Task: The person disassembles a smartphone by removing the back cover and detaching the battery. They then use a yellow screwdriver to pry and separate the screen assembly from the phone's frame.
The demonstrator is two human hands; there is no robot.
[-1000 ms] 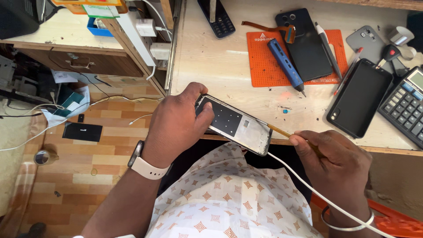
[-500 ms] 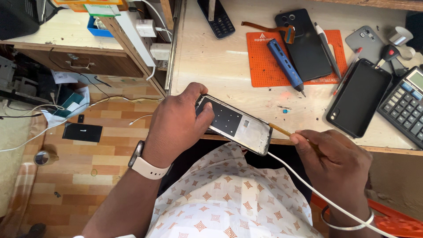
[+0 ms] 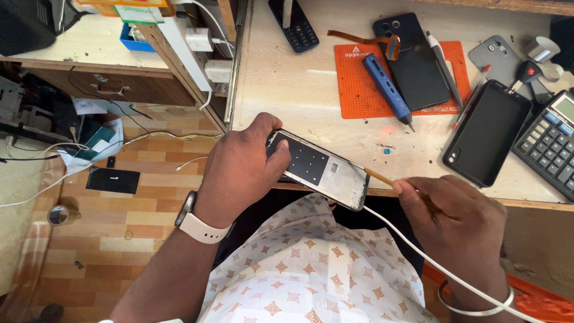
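My left hand (image 3: 242, 170) grips an opened phone frame (image 3: 320, 170) by its left end and holds it tilted at the front edge of the wooden bench (image 3: 299, 84). The frame shows a dark panel and a pale metal plate inside. My right hand (image 3: 460, 224) pinches a thin yellow-brown stick tool (image 3: 378, 177), its tip touching the frame's right end. A white cable (image 3: 430, 263) runs from under the frame past my right wrist. I wear a pale watch on the left wrist and a bangle on the right.
On the bench lie an orange mat (image 3: 359, 90) with a blue electric screwdriver (image 3: 387, 90) and a black phone (image 3: 412, 60), another black phone (image 3: 485, 134), a calculator (image 3: 550, 146), a keypad phone (image 3: 293, 27). Chargers (image 3: 206, 54) hang at the left; tiled floor lies below.
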